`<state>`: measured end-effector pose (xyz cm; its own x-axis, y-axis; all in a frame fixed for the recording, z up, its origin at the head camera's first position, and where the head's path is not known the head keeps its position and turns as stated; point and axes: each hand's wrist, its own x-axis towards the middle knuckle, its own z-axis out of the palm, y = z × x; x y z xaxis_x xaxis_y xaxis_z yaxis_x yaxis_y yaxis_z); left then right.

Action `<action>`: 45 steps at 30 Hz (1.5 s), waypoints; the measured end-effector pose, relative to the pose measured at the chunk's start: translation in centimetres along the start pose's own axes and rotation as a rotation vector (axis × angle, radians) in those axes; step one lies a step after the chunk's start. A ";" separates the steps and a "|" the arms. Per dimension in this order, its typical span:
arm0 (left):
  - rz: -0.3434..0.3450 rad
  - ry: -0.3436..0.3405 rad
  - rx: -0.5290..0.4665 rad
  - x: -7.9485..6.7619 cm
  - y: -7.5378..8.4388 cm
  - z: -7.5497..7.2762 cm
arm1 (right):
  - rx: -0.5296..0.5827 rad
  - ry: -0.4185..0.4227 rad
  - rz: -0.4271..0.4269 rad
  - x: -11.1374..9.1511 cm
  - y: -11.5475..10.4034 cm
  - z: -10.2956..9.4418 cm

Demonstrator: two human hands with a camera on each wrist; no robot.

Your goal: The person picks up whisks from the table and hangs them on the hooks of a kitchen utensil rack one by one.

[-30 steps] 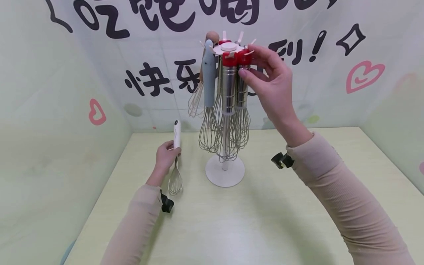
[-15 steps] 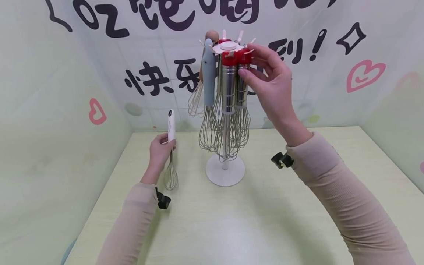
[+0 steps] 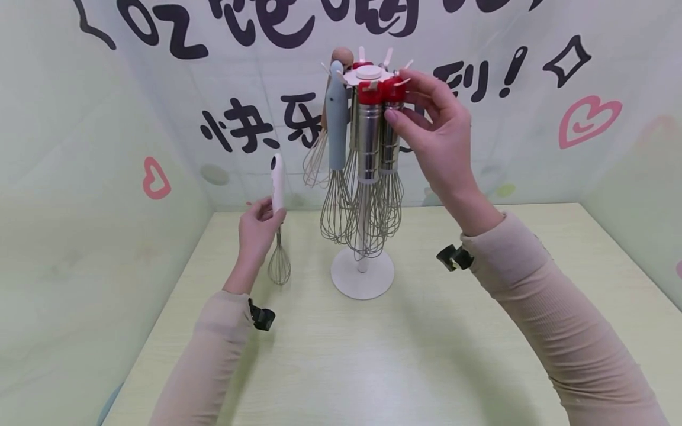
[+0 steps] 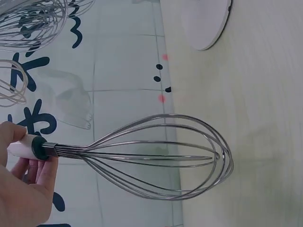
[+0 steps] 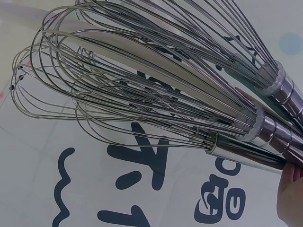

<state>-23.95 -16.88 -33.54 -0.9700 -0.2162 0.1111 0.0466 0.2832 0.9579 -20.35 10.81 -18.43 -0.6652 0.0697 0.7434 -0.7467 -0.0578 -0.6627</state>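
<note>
My left hand holds a white-handled whisk by the lower handle, wire end down, left of a white hanging rack. In the left wrist view the thumb and fingers grip the white handle just behind its dark collar. At the rack's top my right hand pinches a hanging whisk with a steel handle and red cap between thumb and fingers. The right wrist view shows its fingers at the edge, by the steel handles; much of that hand is out of frame.
Beside it on the rack hang another red-capped steel whisk, a light blue-handled whisk and a wooden-handled whisk. The rack's round white base stands on a pale table. A printed backdrop rises behind.
My left hand has lifted the white-handled whisk upward and slightly to the left. The right hand keeps its place on the red-capped whisk at the rack.
</note>
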 end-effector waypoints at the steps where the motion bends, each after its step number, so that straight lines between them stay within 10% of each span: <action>1: 0.009 -0.003 -0.002 -0.1 0.3 0.0 | 0.000 0.001 0.001 0.0 0.0 0.0; 45: 0.350 -0.006 -0.272 -5.5 10.0 1.1 | 0.020 0.005 0.011 -0.1 0.1 0.1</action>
<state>-18.44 -11.86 -24.87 -0.8860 -0.1458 0.4401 0.4325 0.0818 0.8979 -20.33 10.73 -18.52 -0.6733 0.0741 0.7356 -0.7393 -0.0784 -0.6688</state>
